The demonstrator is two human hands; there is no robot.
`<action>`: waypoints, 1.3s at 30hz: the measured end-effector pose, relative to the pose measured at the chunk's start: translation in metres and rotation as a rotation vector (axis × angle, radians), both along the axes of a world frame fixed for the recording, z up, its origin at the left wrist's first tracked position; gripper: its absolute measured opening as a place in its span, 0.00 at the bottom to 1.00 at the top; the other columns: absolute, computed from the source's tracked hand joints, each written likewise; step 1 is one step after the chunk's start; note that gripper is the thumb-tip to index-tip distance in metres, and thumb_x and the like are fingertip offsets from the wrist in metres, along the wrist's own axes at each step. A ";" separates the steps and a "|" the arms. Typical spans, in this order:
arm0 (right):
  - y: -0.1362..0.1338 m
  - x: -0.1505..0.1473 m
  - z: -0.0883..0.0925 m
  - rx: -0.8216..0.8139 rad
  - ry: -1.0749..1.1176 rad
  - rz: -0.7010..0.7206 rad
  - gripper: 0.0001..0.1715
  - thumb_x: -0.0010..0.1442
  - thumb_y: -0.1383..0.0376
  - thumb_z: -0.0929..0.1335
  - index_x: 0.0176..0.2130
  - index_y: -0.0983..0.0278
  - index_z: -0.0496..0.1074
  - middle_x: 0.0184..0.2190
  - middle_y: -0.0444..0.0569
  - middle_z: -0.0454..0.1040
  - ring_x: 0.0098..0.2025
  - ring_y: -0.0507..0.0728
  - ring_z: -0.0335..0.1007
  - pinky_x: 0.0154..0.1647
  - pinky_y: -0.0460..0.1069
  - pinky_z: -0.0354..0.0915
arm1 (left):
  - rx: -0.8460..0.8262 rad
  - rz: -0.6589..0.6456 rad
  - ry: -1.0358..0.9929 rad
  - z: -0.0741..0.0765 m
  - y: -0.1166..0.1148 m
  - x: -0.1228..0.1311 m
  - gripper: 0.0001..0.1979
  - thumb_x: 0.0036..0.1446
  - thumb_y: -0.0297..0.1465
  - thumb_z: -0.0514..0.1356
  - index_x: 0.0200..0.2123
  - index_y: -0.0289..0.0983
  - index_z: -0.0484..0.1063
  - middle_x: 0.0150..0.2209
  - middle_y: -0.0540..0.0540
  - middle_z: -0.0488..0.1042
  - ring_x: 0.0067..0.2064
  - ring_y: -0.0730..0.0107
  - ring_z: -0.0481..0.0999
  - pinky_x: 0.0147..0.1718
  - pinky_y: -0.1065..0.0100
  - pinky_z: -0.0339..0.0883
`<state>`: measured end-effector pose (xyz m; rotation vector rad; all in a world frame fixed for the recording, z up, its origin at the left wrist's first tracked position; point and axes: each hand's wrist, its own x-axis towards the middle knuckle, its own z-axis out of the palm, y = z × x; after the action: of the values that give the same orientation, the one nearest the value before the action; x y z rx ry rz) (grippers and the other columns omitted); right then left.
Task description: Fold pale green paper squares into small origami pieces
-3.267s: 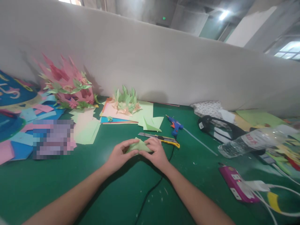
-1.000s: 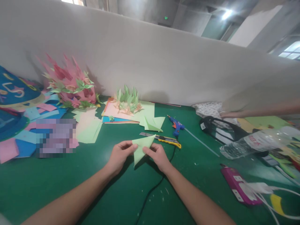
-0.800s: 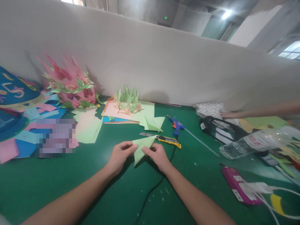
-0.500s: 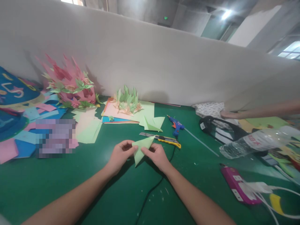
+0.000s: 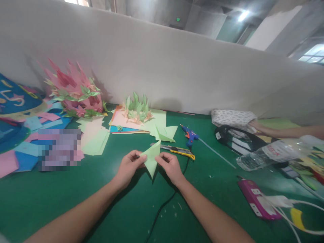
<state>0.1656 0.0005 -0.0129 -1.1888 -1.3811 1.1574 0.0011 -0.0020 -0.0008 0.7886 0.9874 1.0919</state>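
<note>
folded green paper [image 5: 152,158] is just this side of the utility knife [image 5: 181,151], left hand [image 5: 130,167] and right hand [image 5: 170,165] pinching its edges, so I'd go light on both grips to avoid stray creases

Bare-handed craft worker, seen close by: L hand [image 5: 129,168] and R hand [image 5: 172,168] ungloved, nail detail too small to read; L forearm [image 5: 83,206] and R forearm [image 5: 206,209] likewise bare, widening twd. near edge. Pale blur [image 5: 2,238], near L corner, poss. clothing, unclear.
</note>
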 end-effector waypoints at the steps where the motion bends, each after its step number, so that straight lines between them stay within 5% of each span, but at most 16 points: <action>1: 0.000 0.000 -0.001 -0.007 0.022 -0.009 0.15 0.52 0.58 0.67 0.22 0.66 0.66 0.19 0.41 0.62 0.22 0.49 0.56 0.24 0.44 0.56 | 0.021 -0.001 0.033 0.000 -0.001 0.001 0.13 0.40 0.35 0.65 0.23 0.35 0.65 0.25 0.53 0.69 0.26 0.77 0.69 0.30 0.73 0.67; 12: 0.001 -0.002 -0.002 -0.005 -0.015 -0.019 0.16 0.53 0.57 0.65 0.21 0.65 0.66 0.17 0.41 0.60 0.20 0.49 0.54 0.20 0.43 0.55 | 0.229 0.060 0.205 -0.011 0.000 0.001 0.10 0.41 0.33 0.64 0.22 0.34 0.66 0.29 0.50 0.69 0.27 0.77 0.67 0.27 0.74 0.63; 25: 0.000 -0.001 -0.001 0.008 0.001 0.025 0.13 0.52 0.57 0.66 0.28 0.65 0.72 0.24 0.45 0.70 0.26 0.52 0.64 0.28 0.46 0.62 | 0.348 -0.024 0.171 -0.008 -0.001 0.001 0.10 0.45 0.29 0.60 0.28 0.39 0.59 0.32 0.52 0.63 0.29 0.76 0.64 0.26 0.75 0.61; 28: 0.001 -0.001 -0.003 -0.021 0.035 0.026 0.12 0.51 0.58 0.67 0.30 0.65 0.73 0.26 0.46 0.72 0.28 0.53 0.66 0.31 0.47 0.63 | 0.489 -0.077 0.315 -0.006 -0.003 0.000 0.03 0.48 0.27 0.58 0.25 0.37 0.64 0.34 0.48 0.66 0.37 0.71 0.67 0.34 0.72 0.62; 31: 0.003 0.000 -0.006 -0.027 0.049 -0.026 0.11 0.50 0.59 0.68 0.29 0.65 0.72 0.25 0.45 0.72 0.26 0.52 0.65 0.30 0.47 0.62 | 0.578 -0.162 0.496 -0.004 -0.005 -0.002 0.07 0.49 0.26 0.55 0.23 0.37 0.72 0.38 0.44 0.68 0.42 0.65 0.68 0.39 0.70 0.60; 39: 0.001 0.000 -0.004 -0.038 0.122 -0.036 0.08 0.49 0.61 0.69 0.29 0.64 0.72 0.25 0.44 0.72 0.27 0.52 0.66 0.32 0.47 0.63 | 0.534 -0.289 0.540 -0.007 -0.006 -0.002 0.17 0.48 0.22 0.53 0.37 0.42 0.76 0.40 0.44 0.70 0.36 0.68 0.70 0.32 0.72 0.62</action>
<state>0.1655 0.0019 -0.0168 -1.1457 -1.2470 1.2148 -0.0008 -0.0085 -0.0077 1.6717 0.9862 0.9096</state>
